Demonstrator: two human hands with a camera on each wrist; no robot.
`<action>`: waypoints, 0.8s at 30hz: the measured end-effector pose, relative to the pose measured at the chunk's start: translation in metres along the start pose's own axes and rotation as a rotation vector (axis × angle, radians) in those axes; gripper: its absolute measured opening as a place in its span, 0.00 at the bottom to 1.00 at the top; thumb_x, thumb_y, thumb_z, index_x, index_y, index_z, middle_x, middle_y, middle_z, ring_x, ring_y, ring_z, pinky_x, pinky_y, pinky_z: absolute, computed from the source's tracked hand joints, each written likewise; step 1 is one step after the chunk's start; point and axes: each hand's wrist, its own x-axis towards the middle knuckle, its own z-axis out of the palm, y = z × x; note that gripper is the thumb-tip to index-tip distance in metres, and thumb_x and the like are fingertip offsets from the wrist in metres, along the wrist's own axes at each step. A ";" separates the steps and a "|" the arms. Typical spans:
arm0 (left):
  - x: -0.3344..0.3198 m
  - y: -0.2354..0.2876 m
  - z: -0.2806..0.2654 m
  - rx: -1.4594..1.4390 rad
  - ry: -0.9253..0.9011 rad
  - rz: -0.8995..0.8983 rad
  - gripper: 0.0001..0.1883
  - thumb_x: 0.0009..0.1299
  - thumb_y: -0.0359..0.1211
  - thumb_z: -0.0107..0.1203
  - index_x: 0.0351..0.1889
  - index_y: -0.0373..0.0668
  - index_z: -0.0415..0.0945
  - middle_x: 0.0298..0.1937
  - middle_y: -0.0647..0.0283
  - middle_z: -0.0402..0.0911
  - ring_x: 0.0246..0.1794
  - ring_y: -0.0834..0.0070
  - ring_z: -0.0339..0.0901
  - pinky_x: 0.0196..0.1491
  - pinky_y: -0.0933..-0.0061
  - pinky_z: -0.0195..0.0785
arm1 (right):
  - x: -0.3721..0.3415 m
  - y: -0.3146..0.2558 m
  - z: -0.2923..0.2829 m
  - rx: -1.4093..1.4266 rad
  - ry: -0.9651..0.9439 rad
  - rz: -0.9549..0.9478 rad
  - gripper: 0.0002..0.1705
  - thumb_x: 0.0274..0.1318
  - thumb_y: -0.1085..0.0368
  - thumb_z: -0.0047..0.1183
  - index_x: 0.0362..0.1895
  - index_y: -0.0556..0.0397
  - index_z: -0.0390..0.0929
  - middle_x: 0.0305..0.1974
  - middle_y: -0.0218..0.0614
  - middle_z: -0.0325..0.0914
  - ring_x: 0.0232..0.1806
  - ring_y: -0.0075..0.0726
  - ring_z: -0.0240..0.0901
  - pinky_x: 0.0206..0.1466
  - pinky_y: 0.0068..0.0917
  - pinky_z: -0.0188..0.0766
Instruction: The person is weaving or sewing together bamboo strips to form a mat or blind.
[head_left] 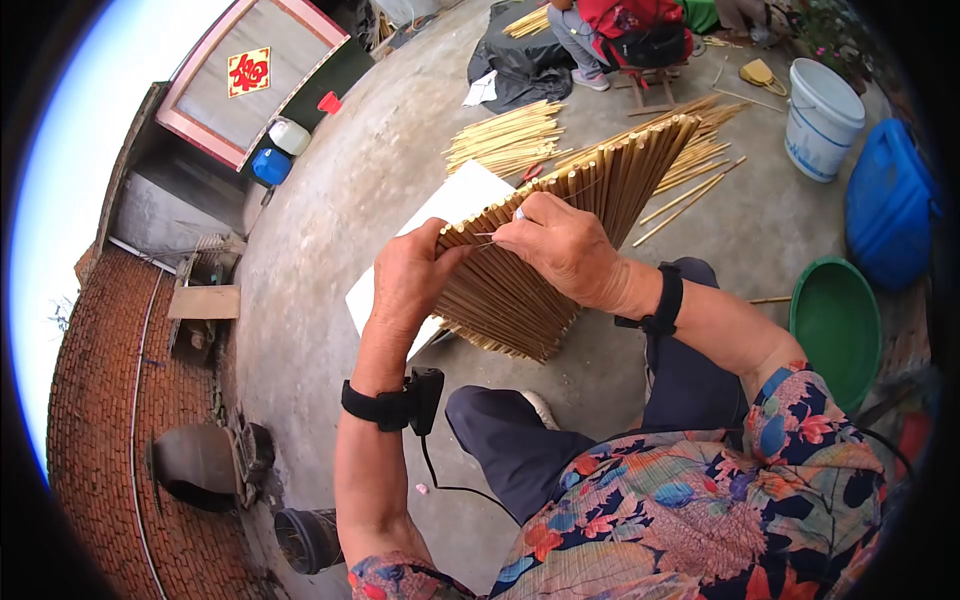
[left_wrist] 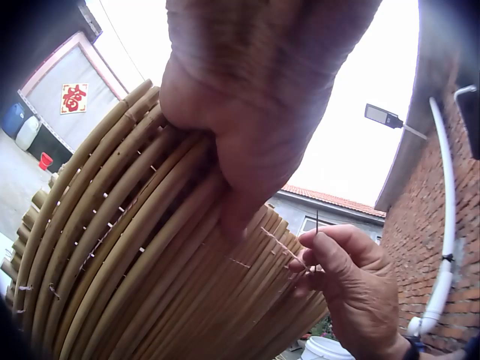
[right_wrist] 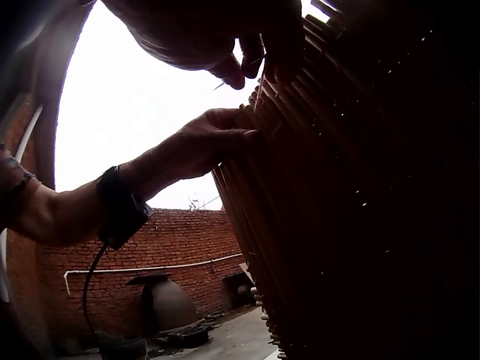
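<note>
A mat of straw-coloured stalks sewn side by side (head_left: 515, 300) stands between the person's knees, its row of cut ends facing up. The left hand (head_left: 408, 275) grips the mat's near left edge, thumb on one face and fingers on the other. Close beside it, the right hand (head_left: 562, 250) pinches a thin needle (left_wrist: 316, 219) between thumb and fingers. A light thread (left_wrist: 279, 244) runs from the stalks to the right hand. Rows of small stitches cross the stalks in the left wrist view. The mat's face is mostly dark in the right wrist view.
Loose stalks (head_left: 505, 135) lie in piles on the concrete beyond the mat. A white board (head_left: 468, 190) is behind it. To the right stand a white bucket (head_left: 825, 120), a blue jug (head_left: 890, 205) and a green basin (head_left: 835, 330). Another person (head_left: 635, 30) sits at the back.
</note>
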 end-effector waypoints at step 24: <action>-0.002 0.016 0.006 0.095 0.064 0.007 0.16 0.59 0.44 0.62 0.28 0.41 0.72 0.23 0.58 0.78 0.28 0.58 0.77 0.32 0.60 0.67 | 0.000 0.008 -0.005 -0.095 -0.216 0.011 0.07 0.49 0.67 0.51 0.36 0.50 0.74 0.28 0.36 0.66 0.32 0.40 0.72 0.34 0.32 0.72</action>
